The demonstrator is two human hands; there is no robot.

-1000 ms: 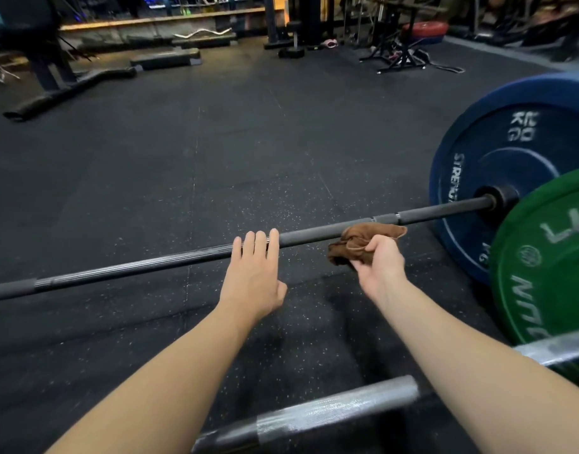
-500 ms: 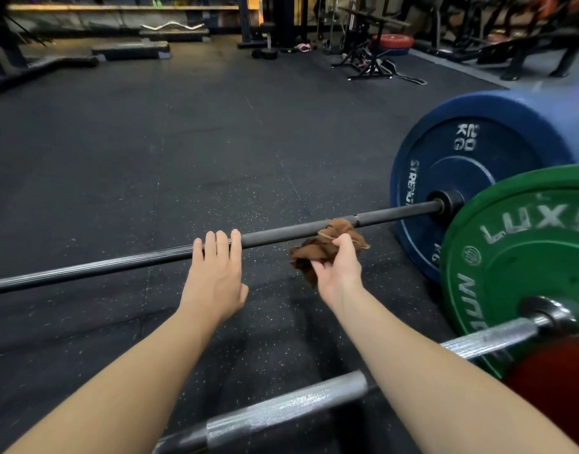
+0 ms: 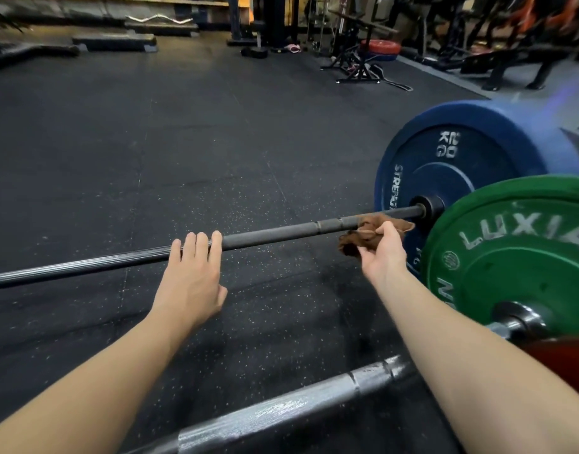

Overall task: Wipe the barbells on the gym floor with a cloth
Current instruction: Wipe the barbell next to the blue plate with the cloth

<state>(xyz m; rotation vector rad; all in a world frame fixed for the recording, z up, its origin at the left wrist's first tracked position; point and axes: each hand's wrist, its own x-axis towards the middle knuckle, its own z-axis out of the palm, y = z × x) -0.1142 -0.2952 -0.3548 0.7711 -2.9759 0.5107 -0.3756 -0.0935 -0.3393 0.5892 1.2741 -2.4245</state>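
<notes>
A dark barbell bar (image 3: 281, 233) lies across the gym floor and runs right into a blue 20 kg plate (image 3: 452, 158). My left hand (image 3: 193, 276) rests on the bar with straight fingers laid over it. My right hand (image 3: 381, 253) grips a crumpled brown cloth (image 3: 363, 235) and holds it against the bar close to the blue plate's collar. Nearer to me lies a second, silver barbell (image 3: 281, 411) with a green plate (image 3: 524, 257). My right forearm crosses over the silver bar.
The black rubber floor (image 3: 183, 142) stretches ahead. A red plate (image 3: 570, 358) sits beside the green one at the right edge. Racks, benches and a stand (image 3: 357, 63) line the back and right; step platforms (image 3: 114, 40) lie at the back left.
My right hand has slid the cloth to the right along the dark bar, toward the blue plate. My left hand stays on the bar. The view has shifted rightward.
</notes>
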